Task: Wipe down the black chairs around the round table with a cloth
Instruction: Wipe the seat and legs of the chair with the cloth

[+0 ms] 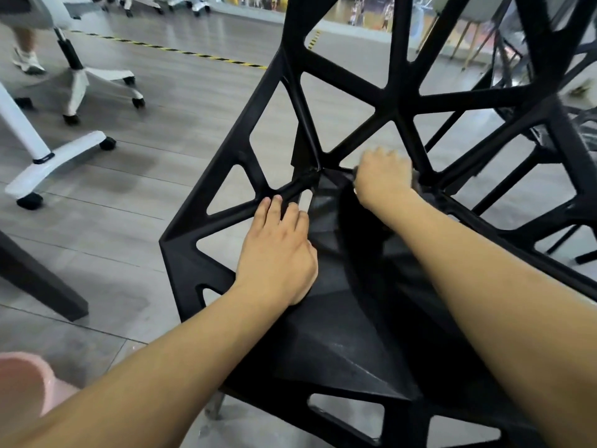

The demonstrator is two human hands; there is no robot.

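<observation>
- While the left hand (279,250) lies flat, fingers straight, on the near-left seat of the black moulded-plastic lattice chair (352,344), it seems to steady it.
- At the far seat-back joint, the right hand (384,181) curls its fingers around a dark cloth (417,184), barely visible, pressing it into the struts.
- Matte black triangular openings show grey wood-look floor (155,195) beneath.

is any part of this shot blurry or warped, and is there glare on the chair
Head view: the right hand is motion-blurred, the left hand sharper; wide-angle distortion bends the floor planks and the black chair frame; the seat carries only a soft sheen, no hard glare.
</observation>
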